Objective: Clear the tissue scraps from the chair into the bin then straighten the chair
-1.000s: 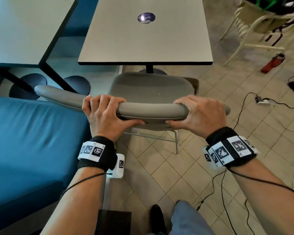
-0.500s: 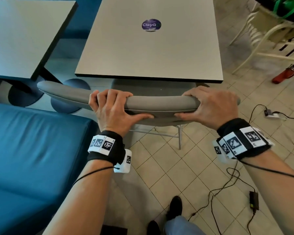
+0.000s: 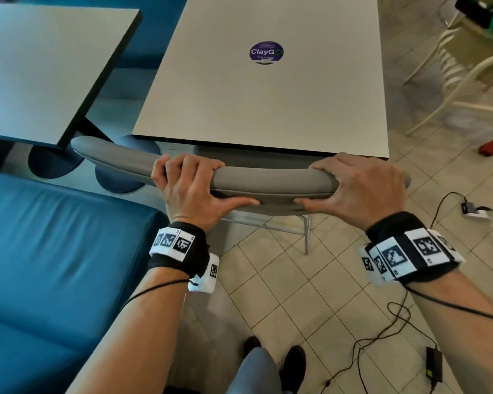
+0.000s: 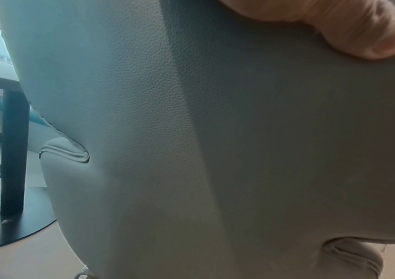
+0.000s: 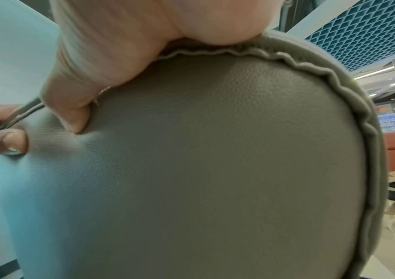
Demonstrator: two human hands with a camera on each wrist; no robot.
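Two hands grip the padded top rail of a grey leather-look upholstered chair (image 3: pixel 268 180), seen from above. The left hand (image 3: pixel 188 191) curls its fingers over the far side of the rail with the thumb pressed flat along the near side; the right hand (image 3: pixel 359 186) holds the same way toward the rail's right end.

Compared with a second ago, the chair has slid forward — its seat, then fully visible, is now almost entirely hidden under the near edge of the pale square table (image 3: pixel 268 109). That suggests the straightening step is nearly done, though the chair back runs at a slight angle to the table edge. No tissue scraps or bin are visible.

A round purple sticker (image 3: pixel 266 52) on the table reads "ClayG"; the smaller print beneath is too fine to read. A blue cushioned bench (image 3: pixel 54 251) lies at near left, and cables trail across the beige tiled floor (image 3: pixel 296 294).
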